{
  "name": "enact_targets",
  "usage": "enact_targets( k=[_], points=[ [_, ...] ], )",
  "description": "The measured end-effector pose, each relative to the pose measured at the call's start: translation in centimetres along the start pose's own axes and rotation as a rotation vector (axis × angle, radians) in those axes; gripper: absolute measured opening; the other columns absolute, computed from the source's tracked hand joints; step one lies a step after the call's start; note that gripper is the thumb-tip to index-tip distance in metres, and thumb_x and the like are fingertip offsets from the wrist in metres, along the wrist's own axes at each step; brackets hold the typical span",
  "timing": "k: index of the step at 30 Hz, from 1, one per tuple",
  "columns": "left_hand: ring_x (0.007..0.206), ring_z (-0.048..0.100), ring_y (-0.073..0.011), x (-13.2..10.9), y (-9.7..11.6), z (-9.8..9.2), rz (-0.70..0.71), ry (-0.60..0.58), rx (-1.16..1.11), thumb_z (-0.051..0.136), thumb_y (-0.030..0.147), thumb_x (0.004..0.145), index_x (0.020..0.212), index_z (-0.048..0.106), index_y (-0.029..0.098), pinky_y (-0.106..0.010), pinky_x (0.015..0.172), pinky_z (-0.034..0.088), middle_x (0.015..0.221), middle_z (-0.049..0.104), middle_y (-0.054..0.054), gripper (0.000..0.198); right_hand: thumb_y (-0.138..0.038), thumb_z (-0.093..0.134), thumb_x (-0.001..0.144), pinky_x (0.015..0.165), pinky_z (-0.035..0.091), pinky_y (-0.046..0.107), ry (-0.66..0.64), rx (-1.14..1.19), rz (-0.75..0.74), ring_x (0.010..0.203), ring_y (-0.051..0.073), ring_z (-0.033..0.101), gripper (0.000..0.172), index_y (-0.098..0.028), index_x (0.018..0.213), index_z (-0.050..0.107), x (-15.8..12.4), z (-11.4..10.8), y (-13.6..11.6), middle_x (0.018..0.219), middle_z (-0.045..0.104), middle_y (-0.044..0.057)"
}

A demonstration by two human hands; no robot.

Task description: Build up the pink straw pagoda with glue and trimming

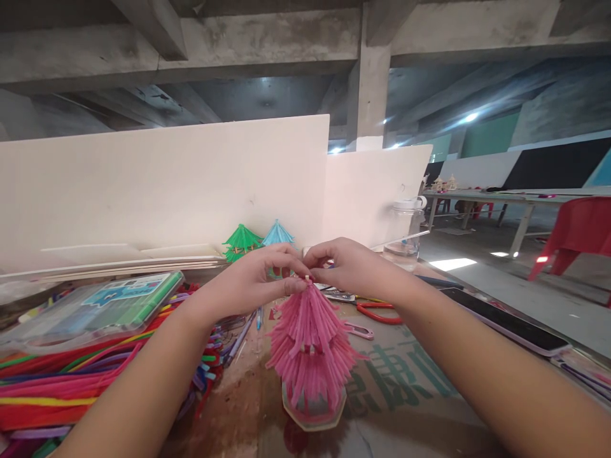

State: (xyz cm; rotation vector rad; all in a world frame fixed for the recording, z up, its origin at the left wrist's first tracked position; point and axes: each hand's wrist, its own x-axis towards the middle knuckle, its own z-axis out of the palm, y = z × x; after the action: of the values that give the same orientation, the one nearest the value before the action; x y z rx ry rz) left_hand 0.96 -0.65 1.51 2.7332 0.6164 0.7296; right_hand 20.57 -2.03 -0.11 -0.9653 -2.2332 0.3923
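A pink tiered pagoda model made of pipe cleaners stands upright on a small pale many-sided base in front of me. At its peak, the fingertips of my left hand pinch the top from the left. My right hand reaches in from the right, its thumb and fingers pressed together at the same peak. A small pale tip shows between the two hands. Whether the right fingers hold a strand there is hidden.
Coloured pipe cleaners and a clear plastic case lie at left. Green and blue pagoda models stand behind. Orange-handled scissors, a pink cutter, a phone and a clear jar are at right.
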Motion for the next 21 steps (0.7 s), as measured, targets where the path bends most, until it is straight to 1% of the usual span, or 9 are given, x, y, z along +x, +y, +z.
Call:
enact_targets(
  k=[1, 3, 5, 6, 10, 13, 15, 18, 21],
  points=[
    [0.089, 0.057, -0.0133, 0.0, 0.0, 0.0, 0.003, -0.004, 0.018, 0.055, 0.033, 0.087, 0.089, 0.066, 0.020, -0.024, 0.082, 0.042, 0.094, 0.059, 0.000, 0.018, -0.022, 0.053, 0.080, 0.062, 0.037, 0.024, 0.009, -0.034, 0.010, 0.067, 0.012, 0.051, 0.013, -0.017, 0.072, 0.062, -0.1, -0.1, -0.2, 0.068, 0.058, -0.002],
    [0.091, 0.056, -0.0147, 0.0, -0.1, 0.1, 0.001, -0.004, 0.042, 0.053, 0.036, 0.087, 0.089, 0.065, 0.020, -0.025, 0.082, 0.042, 0.095, 0.059, -0.001, 0.020, -0.021, 0.054, 0.080, 0.069, 0.040, 0.026, 0.049, -0.095, 0.026, 0.079, 0.014, 0.056, 0.011, -0.018, 0.082, 0.064, -0.4, -0.5, -0.5, 0.084, 0.064, 0.001],
    [0.092, 0.057, -0.0164, 0.1, -0.1, 0.1, -0.016, 0.008, 0.054, 0.054, 0.038, 0.086, 0.087, 0.064, 0.019, -0.027, 0.083, 0.043, 0.096, 0.061, -0.002, 0.021, -0.020, 0.054, 0.081, 0.074, 0.041, 0.026, 0.096, -0.119, 0.038, 0.089, 0.016, 0.057, 0.013, -0.019, 0.092, 0.062, -0.7, -0.9, -0.9, 0.097, 0.065, 0.004],
    [0.092, 0.057, -0.0169, 0.1, 0.0, 0.2, -0.038, 0.014, 0.054, 0.054, 0.038, 0.085, 0.086, 0.064, 0.020, -0.027, 0.083, 0.043, 0.095, 0.062, -0.002, 0.021, -0.020, 0.054, 0.082, 0.074, 0.042, 0.027, 0.097, -0.106, 0.045, 0.089, 0.016, 0.058, 0.014, -0.019, 0.093, 0.062, -0.9, -1.1, -1.1, 0.099, 0.066, 0.004],
    [0.085, 0.059, -0.0169, 0.1, 0.4, 0.3, -0.169, 0.023, 0.046, 0.058, 0.037, 0.082, 0.086, 0.063, 0.020, -0.027, 0.080, 0.044, 0.087, 0.066, 0.002, 0.018, -0.026, 0.053, 0.084, 0.067, 0.044, 0.025, -0.002, 0.031, 0.065, 0.077, 0.014, 0.061, 0.013, -0.019, 0.088, 0.063, -1.3, -1.7, -1.6, 0.085, 0.068, 0.002],
    [0.083, 0.060, -0.0166, 0.1, 0.4, 0.4, -0.197, 0.045, 0.017, 0.060, 0.035, 0.080, 0.084, 0.062, 0.020, -0.028, 0.080, 0.044, 0.086, 0.066, 0.002, 0.016, -0.028, 0.055, 0.083, 0.064, 0.043, 0.023, -0.004, 0.104, 0.064, 0.073, 0.012, 0.061, 0.013, -0.019, 0.086, 0.064, -1.3, -1.8, -1.7, 0.082, 0.069, 0.000],
    [0.086, 0.060, -0.0166, 0.1, 0.1, 0.4, -0.199, 0.062, -0.038, 0.062, 0.034, 0.079, 0.085, 0.062, 0.020, -0.028, 0.081, 0.044, 0.088, 0.066, 0.002, 0.015, -0.030, 0.056, 0.083, 0.062, 0.043, 0.023, 0.005, 0.109, 0.065, 0.071, 0.011, 0.059, 0.015, -0.019, 0.085, 0.065, -1.3, -1.9, -1.8, 0.080, 0.068, 0.000],
    [0.086, 0.061, -0.0156, 0.1, -1.0, 0.3, -0.178, 0.058, -0.271, 0.062, 0.037, 0.079, 0.094, 0.059, 0.020, -0.027, 0.078, 0.045, 0.092, 0.066, -0.001, 0.023, -0.034, 0.054, 0.084, 0.063, 0.043, 0.024, 0.026, 0.075, 0.059, 0.073, 0.012, 0.059, 0.019, -0.018, 0.085, 0.065, -1.3, -2.0, -1.8, 0.083, 0.068, 0.001],
    [0.082, 0.061, -0.0136, 0.1, -2.1, -0.1, -0.159, 0.095, -0.481, 0.054, 0.045, 0.085, 0.097, 0.056, 0.018, -0.026, 0.076, 0.045, 0.088, 0.066, -0.002, 0.029, -0.037, 0.050, 0.086, 0.066, 0.044, 0.025, 0.046, 0.065, 0.045, 0.075, 0.013, 0.060, 0.023, -0.019, 0.085, 0.064, -1.3, -2.1, -1.6, 0.084, 0.068, 0.002]
  ],
)
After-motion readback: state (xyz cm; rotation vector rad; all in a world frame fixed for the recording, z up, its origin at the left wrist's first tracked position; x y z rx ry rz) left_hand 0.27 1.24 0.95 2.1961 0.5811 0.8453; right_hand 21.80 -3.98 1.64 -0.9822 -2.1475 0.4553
